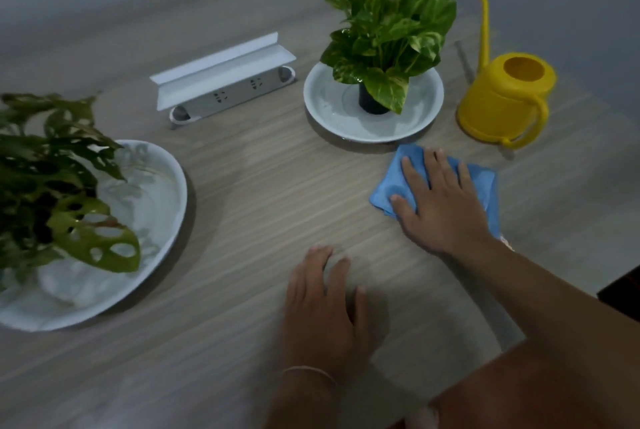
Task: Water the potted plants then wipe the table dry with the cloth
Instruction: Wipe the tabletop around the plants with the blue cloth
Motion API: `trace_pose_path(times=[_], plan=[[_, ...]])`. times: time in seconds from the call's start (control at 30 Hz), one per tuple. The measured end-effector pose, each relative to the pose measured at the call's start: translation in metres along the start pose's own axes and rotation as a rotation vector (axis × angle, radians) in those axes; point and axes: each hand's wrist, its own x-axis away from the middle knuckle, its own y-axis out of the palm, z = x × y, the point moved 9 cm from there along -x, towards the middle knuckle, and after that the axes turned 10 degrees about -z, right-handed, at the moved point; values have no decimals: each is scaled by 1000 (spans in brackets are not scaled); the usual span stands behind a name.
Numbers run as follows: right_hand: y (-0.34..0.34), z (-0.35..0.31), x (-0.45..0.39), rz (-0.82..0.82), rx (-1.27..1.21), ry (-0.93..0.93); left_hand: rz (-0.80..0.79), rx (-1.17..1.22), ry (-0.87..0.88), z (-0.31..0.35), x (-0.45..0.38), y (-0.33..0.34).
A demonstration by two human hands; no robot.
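Cloth flat beneath right hand, left hand apart.

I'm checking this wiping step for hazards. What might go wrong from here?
1. The right hand presses the blue cloth flat beside the yellow watering can; a wide stroke might knock it over.
2. The white saucer under the pothos sits just beyond the cloth and could get nudged.
3. The socket unit on the table could get wet.
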Motion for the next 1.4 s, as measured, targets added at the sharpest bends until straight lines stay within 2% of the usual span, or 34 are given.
trace_pose_path(times=[0.23,0.33,0.43,0.57,0.7,0.8,1.13,1.4], plan=[[17,-61,85,8,25,-142,233,291,-69,-14,7,-23],[28,-99,130,20,43,-235,298,514,-144,-32,18,-42],[40,-130,156,15,108,-325,202,626,-254,-58,18,-52],[41,-144,154,5,113,-351,52,437,-170,-93,26,-75],[35,-165,125,-29,66,-361,22,153,-214,-148,54,-88],[31,-189,77,-88,44,-356,14,-73,-207,-150,70,-81],[18,-257,-107,-145,-7,-245,54,-39,-294,-149,70,-88],[13,-284,-168,-176,62,-317,90,-36,-319,-152,66,-89]])
